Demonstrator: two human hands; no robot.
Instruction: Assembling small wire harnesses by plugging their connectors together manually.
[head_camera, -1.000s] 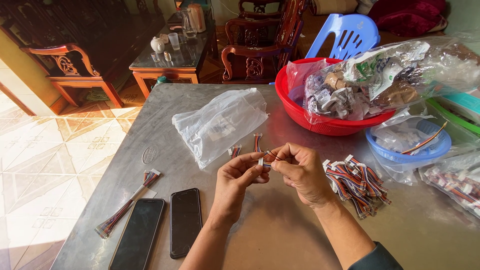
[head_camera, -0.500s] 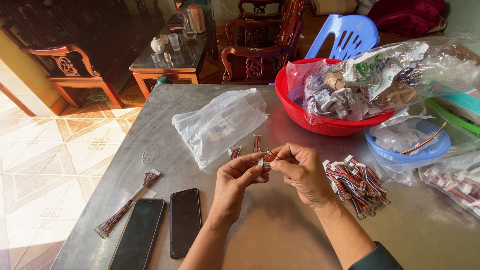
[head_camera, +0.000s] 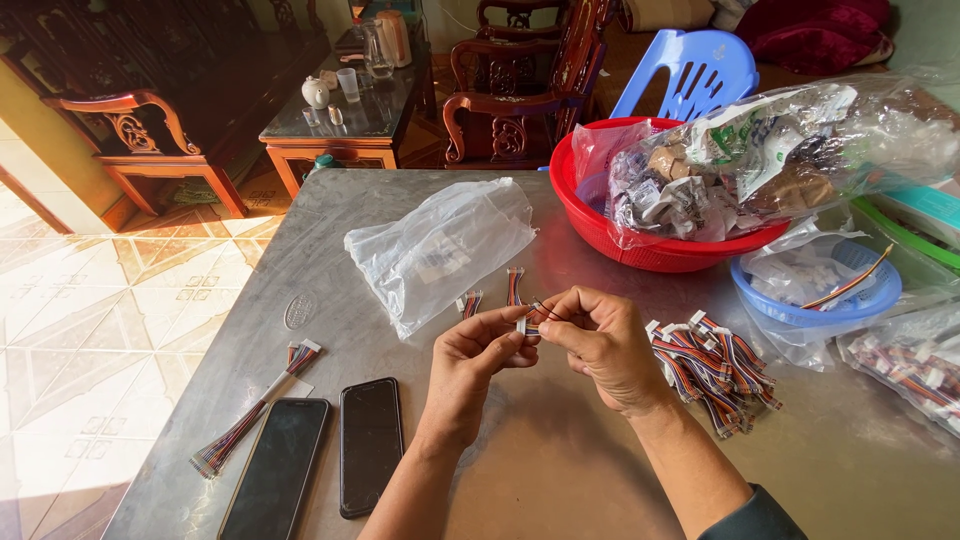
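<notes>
- Both hands are meeting over the middle of the grey metal counter (head_camera: 560, 470), forearms angling up from the lower edge and converging so the fingertips nearly touch.
- Left hand (head_camera: 478, 362) is curling palm-inward, thumb and forefinger pinching a small white connector with a short multicoloured wire lead (head_camera: 530, 322).
- Right hand (head_camera: 600, 345) is arching knuckles-up, its fingers closing on the same lead from the other side.
- That lead is sitting just above the counter between the two hands, its long axis running roughly left to right; much of it is hidden by the fingers.
- Two more short leads (head_camera: 492, 293) are lying on the counter just beyond the hands, wires pointing away from the person.
- A heap of finished multicoloured leads (head_camera: 715, 365) is resting just right of the right hand.
- A crumpled clear plastic bag (head_camera: 440, 245) is lying beyond the left hand.
- Two dark phones (head_camera: 325, 465) are lying face-up side by side at the near left, with a longer wire bundle (head_camera: 250, 420) slanting beside them.
- A red basin (head_camera: 600, 215) of bagged packets and a blue basket (head_camera: 820, 305) are standing at the far right.
</notes>
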